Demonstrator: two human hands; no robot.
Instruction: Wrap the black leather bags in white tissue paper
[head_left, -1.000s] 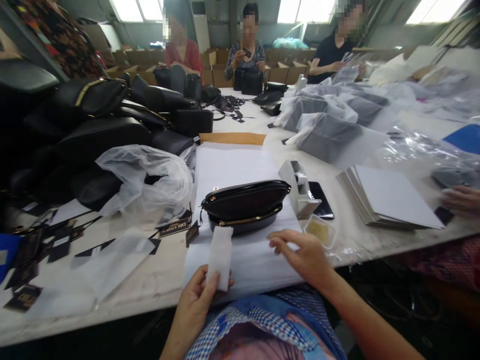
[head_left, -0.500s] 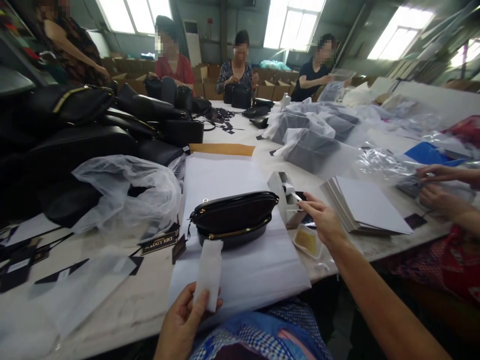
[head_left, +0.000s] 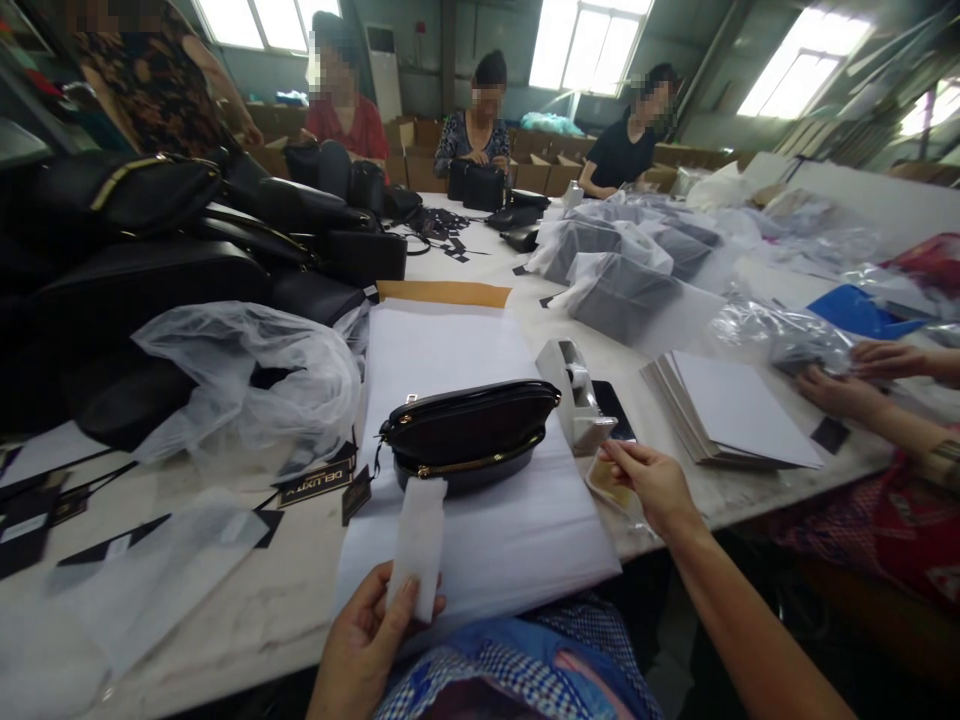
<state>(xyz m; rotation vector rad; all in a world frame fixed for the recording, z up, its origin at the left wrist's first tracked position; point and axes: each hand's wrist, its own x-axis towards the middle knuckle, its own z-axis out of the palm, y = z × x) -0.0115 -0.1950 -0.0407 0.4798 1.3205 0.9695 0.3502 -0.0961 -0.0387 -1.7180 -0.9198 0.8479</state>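
A folded strip of thin white wrapping material point(head_left: 418, 545) is pinched between the thumb and fingers of my left hand point(head_left: 375, 620). Its upper end reaches the front of a black handbag point(head_left: 469, 430) with gold zips. The bag sits on a stack of white paper sheets point(head_left: 525, 545). To the right of the bag stands a white tape dispenser point(head_left: 568, 390). My right hand point(head_left: 652, 485) is just in front of the dispenser's near end, thumb and fingertips pressed together on tape, which hardly shows. Below those fingertips lies a small dish point(head_left: 611, 485) with something yellowish in it.
Black bags point(head_left: 172, 270) are heaped at the left, behind crumpled clear wrapping point(head_left: 255, 390) and black tags point(head_left: 319, 483). On the right are a stack of boards point(head_left: 735, 410), wrapped bags point(head_left: 622, 300) and a co-worker's hands point(head_left: 847, 390). Several people work across the table.
My right hand has drawn back toward me from the tape roll, past the dispenser's near end. My left hand and the handbag stay put. The co-worker's hands at the right have shifted.
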